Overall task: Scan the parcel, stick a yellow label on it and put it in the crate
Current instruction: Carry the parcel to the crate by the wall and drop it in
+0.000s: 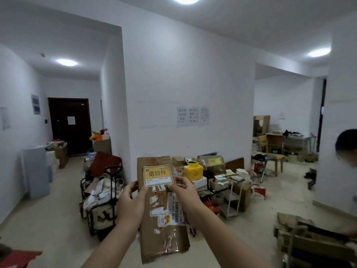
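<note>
A long flat brown cardboard parcel [164,235] is held up in front of me, upright and slightly tilted, with a white barcode slip on its lower right. A yellow label [157,174] with black characters lies against its upper face. My left hand [131,202] grips the parcel's left edge, its thumb on the label's lower left corner. My right hand [186,192] pinches the label's lower right corner against the parcel. No scanner or crate can be identified.
Behind the parcel stands a loaded black trolley with bags [102,200], a yellow tin [193,171] and a heap of boxes and racks [228,186] along the white wall. Stacked cardboard [309,240] sits at lower right. Another person's head [347,146] shows at the right edge.
</note>
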The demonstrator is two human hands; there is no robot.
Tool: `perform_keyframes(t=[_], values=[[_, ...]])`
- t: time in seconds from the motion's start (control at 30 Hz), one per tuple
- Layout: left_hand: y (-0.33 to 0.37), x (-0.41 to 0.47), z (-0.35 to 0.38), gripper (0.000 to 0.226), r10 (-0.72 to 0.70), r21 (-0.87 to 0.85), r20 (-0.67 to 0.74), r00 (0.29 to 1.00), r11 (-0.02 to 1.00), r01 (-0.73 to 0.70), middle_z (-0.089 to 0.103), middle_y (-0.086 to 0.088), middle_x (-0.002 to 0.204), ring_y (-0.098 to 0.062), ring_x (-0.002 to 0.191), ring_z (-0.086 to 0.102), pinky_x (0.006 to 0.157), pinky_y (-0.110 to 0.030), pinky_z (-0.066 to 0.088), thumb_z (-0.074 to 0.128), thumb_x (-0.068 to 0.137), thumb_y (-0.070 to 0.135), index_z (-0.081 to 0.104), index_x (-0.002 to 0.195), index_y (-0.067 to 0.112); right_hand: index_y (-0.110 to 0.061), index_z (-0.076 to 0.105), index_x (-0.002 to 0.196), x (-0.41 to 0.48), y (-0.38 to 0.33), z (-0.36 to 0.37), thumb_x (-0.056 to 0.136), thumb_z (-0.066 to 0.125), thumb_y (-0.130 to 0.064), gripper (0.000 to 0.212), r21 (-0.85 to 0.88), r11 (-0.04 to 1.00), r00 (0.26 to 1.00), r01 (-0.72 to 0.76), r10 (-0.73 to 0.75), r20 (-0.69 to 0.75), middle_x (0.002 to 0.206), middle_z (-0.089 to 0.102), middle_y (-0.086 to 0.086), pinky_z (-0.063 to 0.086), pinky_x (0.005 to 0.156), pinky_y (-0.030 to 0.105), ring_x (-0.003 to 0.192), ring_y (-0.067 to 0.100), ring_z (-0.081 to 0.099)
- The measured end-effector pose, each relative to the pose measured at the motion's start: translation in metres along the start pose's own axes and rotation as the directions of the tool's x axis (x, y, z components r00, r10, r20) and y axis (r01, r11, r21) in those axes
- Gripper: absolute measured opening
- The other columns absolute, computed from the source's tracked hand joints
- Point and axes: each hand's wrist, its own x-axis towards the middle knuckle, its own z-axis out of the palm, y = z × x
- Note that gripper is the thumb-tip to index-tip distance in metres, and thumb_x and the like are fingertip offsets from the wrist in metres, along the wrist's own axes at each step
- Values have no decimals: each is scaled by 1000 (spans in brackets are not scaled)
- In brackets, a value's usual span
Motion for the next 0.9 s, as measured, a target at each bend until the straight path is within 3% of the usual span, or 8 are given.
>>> perform_keyframes(t=[0.1,0.2,0.27,0.43,0.7,0.8,0.9], values=[[-1,-4,33,22,-8,-14,-16,1000,1000,8,67,-12,107,-33,93,66,85,-54,54,62,85,31,54,104,26,-32,51,126,1,0,-30,85,62,-29,43,-51,998,999,-31,33,39,117,65,-2,54,85,41,98,19,66],[-5,-9,59,29,-20,-12,-21,1000,1000,19,68,-14,106,-34,90,66,84,-55,54,62,84,31,54,111,24,-50,57,97,-1,0,-54,85,61,-29,25,-73,996,996,-59,64,69,106,67,-11,52,82,36,97,14,65],[-8,-12,73,33,-43,-25,-19,999,999,42,67,-13,107,-35,91,66,85,-54,54,62,84,30,54,116,22,-54,57,87,0,0,-67,86,60,-27,27,-88,993,994,-78,84,66,100,67,-15,52,90,39,98,14,65],[-15,-9,98,36,-75,-23,-35,997,997,74,64,-8,99,-30,86,64,82,-47,54,62,86,27,56,119,15,-34,52,131,7,4,-90,90,56,-25,42,-112,990,996,-81,85,29,125,63,-2,47,98,43,109,18,60],[-38,23,134,30,-97,-34,23,995,995,98,66,-4,88,-26,77,66,70,-41,55,60,86,29,57,114,19,-32,53,130,36,15,-114,91,54,-22,41,-91,989,993,-117,113,-45,125,63,2,45,102,49,112,23,60],[-50,48,148,31,-120,-58,60,991,991,123,68,-11,95,-32,82,67,80,-52,56,60,85,30,58,114,18,-28,54,131,62,19,-118,92,53,-21,40,-149,984,994,-100,92,-62,126,63,2,46,101,43,113,21,59],[-62,83,159,27,-117,-84,85,990,989,124,69,-11,95,-33,83,67,79,-51,56,60,85,27,59,111,18,-25,49,136,101,24,-115,93,53,-20,43,-179,979,992,-102,88,-87,131,60,4,47,92,35,115,22,58]])
